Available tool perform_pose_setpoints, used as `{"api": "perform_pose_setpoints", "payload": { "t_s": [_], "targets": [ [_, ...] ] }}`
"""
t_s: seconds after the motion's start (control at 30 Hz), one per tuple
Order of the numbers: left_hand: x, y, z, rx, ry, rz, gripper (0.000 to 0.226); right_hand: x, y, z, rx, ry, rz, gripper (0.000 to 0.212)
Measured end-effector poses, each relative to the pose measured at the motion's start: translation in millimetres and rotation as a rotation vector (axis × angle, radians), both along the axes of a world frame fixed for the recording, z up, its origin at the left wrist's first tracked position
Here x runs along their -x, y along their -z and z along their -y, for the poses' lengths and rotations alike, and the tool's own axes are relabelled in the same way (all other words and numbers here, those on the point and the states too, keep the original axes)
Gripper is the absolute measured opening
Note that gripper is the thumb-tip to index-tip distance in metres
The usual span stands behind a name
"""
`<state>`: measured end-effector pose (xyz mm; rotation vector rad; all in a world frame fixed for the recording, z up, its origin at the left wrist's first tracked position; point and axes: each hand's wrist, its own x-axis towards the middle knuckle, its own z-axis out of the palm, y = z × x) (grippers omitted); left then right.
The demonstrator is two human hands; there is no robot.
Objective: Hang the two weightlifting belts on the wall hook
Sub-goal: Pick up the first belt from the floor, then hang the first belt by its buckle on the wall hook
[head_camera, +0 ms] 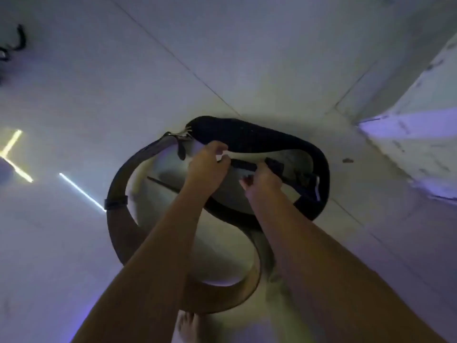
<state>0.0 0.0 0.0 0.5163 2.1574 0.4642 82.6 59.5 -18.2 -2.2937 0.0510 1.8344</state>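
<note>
Belts [259, 137] lie on pale tiled floor [99, 95]; both hands' fingers [217, 147] pinch black strap [243, 165]

Both bare forearms reach forward and down, converging toward the middle. The left hand [207, 167] is curled, its fingers [220, 147] pinched shut on a strap. The right hand [259, 181] sits just beside it, fingers [247, 180] closed on the same strap. A bare foot [185, 325] shows below the arms.
</note>
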Motion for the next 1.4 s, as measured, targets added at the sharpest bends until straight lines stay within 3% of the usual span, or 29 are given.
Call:
{"api": "perform_pose_setpoints", "payload": {
  "t_s": [0.1,0.23,0.37,0.47,0.57,0.7,0.8,1.0,1.23,1.4],
  "targets": [
    [2.1,0.5,-5.3,0.022,-0.03,0.005,0.033,1.9,6.5,-1.9,-0.047,0.189,-0.058,0.043],
    [1.8,-37.1,-16.7,0.035,0.0,0.069,0.034,-15.9,-25.2,-8.9,-0.017,0.158,-0.116,0.044],
    [2.7,-103.5,-33.9,-0.002,0.093,0.151,0.039,-27.0,-107.9,-16.2,-0.017,0.124,-0.18,0.045],
    [0.7,-168.5,-45.5,-0.04,0.137,0.187,0.044,-45.6,-176.8,-13.9,-0.111,-0.058,-0.185,0.059],
    [-11.8,-251.3,-48.5,-0.084,0.15,0.267,0.046,-67.2,-258.7,-16.0,-0.286,-0.342,-0.166,0.04],
    [-38.3,-380.1,-41.9,-0.294,0.158,0.371,0.024,-95.6,-388.2,-19.6,-0.543,-0.573,-0.174,0.035],
    [-59.5,-474.0,-31.0,-0.45,0.117,0.488,0.016,-127.7,-488.3,-21.1,-0.703,-0.618,-0.232,0.036],
    [-120.0,-638.1,-26.3,-0.687,0.173,0.729,0.019,-201.9,-651.0,-13.5,-0.988,-0.472,-0.277,0.044],
    [-197.3,-793.7,-46.1,-0.935,0.207,0.654,0.028,-272.2,-799.1,-10.3,-1.285,-0.268,-0.394,0.064],
    [-243.7,-867.7,-49.6,-1.127,0.22,0.703,0.011,-307.3,-881.9,-7.6,-1.491,-0.118,-0.391,0.061]
  ]
}}
